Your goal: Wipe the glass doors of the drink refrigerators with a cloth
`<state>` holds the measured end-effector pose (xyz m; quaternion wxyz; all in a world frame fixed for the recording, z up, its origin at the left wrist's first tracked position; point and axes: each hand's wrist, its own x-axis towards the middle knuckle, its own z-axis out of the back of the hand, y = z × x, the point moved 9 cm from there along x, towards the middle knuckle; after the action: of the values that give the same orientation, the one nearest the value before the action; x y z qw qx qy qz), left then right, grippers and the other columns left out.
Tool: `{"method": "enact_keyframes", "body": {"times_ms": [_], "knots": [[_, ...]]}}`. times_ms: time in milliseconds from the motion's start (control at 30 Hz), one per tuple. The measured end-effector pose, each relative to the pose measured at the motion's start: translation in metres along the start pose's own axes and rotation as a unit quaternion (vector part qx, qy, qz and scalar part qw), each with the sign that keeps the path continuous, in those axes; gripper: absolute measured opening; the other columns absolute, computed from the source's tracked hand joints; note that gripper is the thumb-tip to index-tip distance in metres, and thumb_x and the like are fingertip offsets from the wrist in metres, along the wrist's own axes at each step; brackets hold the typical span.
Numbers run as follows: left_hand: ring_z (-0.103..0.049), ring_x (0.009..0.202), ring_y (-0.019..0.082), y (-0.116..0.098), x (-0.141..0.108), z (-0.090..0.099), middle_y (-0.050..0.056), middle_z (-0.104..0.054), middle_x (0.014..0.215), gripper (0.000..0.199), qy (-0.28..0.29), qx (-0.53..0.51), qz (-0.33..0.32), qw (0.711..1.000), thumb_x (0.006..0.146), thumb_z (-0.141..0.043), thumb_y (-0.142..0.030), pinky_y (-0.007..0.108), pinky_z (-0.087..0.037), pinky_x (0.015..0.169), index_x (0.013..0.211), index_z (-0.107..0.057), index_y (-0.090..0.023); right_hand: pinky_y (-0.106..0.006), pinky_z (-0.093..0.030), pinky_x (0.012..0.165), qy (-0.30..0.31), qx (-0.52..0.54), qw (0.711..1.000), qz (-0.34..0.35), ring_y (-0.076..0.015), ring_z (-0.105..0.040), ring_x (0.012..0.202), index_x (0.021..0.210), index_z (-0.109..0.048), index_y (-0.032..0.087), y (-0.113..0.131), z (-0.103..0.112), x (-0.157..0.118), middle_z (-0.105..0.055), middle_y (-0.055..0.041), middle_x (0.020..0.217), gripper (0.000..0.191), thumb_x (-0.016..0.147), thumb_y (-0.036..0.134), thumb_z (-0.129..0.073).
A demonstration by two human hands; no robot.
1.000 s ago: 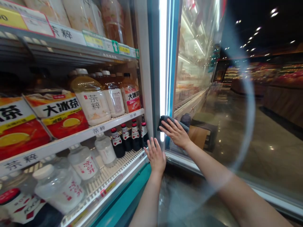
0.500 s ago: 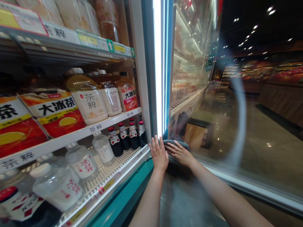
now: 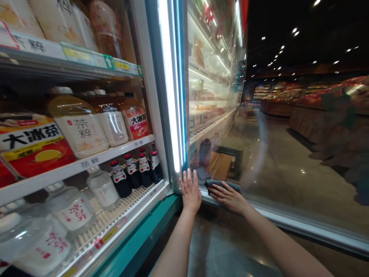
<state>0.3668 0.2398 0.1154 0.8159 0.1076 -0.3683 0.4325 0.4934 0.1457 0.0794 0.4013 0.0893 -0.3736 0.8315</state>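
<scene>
My left hand (image 3: 190,192) is spread, fingers upward, at the lower hinge-side corner of the glass door (image 3: 268,161), and holds nothing. To its right, my right hand (image 3: 227,196) presses a folded dark grey cloth (image 3: 235,187) against the lower part of the glass, just above the door's bottom frame (image 3: 291,223). Its fingers lie over the cloth and point left. A bright light strip (image 3: 170,84) runs up the cooler's edge above my left hand.
The open cooler at left has shelves of tea bottles (image 3: 80,129), clear bottles (image 3: 73,209) and small red-capped dark bottles (image 3: 119,179). A teal base edge (image 3: 144,231) runs below. Through the glass appear a cardboard box (image 3: 220,165) and the store floor.
My right hand and the cloth have moved right along the glass, away from my left hand. The view has shifted to the right.
</scene>
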Motion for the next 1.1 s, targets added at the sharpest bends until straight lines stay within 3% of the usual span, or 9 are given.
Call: {"method": "enact_keyframes", "body": {"times_ms": [400, 667, 833, 1100], "knots": [[-0.008, 0.157, 0.034, -0.082, -0.005, -0.021, 0.017, -0.019, 0.169, 0.094, 0.003, -0.038, -0.077, 0.996, 0.082, -0.067, -0.022, 0.059, -0.010, 0.126, 0.162, -0.018, -0.017, -0.044, -0.003, 0.130, 0.017, -0.070, 0.996, -0.049, -0.0158, -0.027, 0.152, 0.143, -0.055, 0.028, -0.028, 0.056, -0.104, -0.043, 0.0080, 0.159, 0.048, 0.100, 0.014, -0.038], [-0.011, 0.157, 0.034, -0.145, -0.002, -0.019, 0.016, -0.020, 0.168, 0.095, -0.027, -0.070, -0.124, 0.989, 0.082, -0.068, -0.021, 0.059, -0.007, 0.127, 0.162, -0.016, -0.020, -0.043, -0.004, 0.130, 0.045, -0.092, 0.986, -0.133, -0.0135, -0.020, 0.154, 0.142, -0.057, 0.033, -0.052, 0.102, -0.203, -0.046, 0.0107, 0.156, 0.056, 0.093, 0.008, -0.044], [-0.014, 0.156, 0.033, -0.191, -0.004, -0.017, 0.016, -0.022, 0.168, 0.092, -0.069, -0.103, -0.162, 0.979, 0.084, -0.066, -0.017, 0.058, -0.008, 0.127, 0.162, -0.017, -0.020, -0.046, 0.000, 0.130, 0.078, -0.122, 0.978, -0.151, -0.0156, -0.014, 0.156, 0.142, -0.056, 0.033, -0.068, 0.130, -0.259, -0.041, 0.0126, 0.159, 0.058, 0.092, 0.006, -0.044], [-0.015, 0.156, 0.032, -0.243, -0.005, -0.015, 0.015, -0.021, 0.168, 0.088, -0.083, -0.133, -0.226, 0.962, 0.086, -0.061, -0.013, 0.058, -0.010, 0.127, 0.162, -0.018, -0.023, -0.050, -0.010, 0.129, 0.140, -0.174, 0.960, -0.169, -0.0168, -0.025, 0.153, 0.146, -0.050, 0.038, -0.094, 0.174, -0.377, -0.036, 0.0126, 0.161, 0.068, 0.090, 0.001, -0.041]]}}
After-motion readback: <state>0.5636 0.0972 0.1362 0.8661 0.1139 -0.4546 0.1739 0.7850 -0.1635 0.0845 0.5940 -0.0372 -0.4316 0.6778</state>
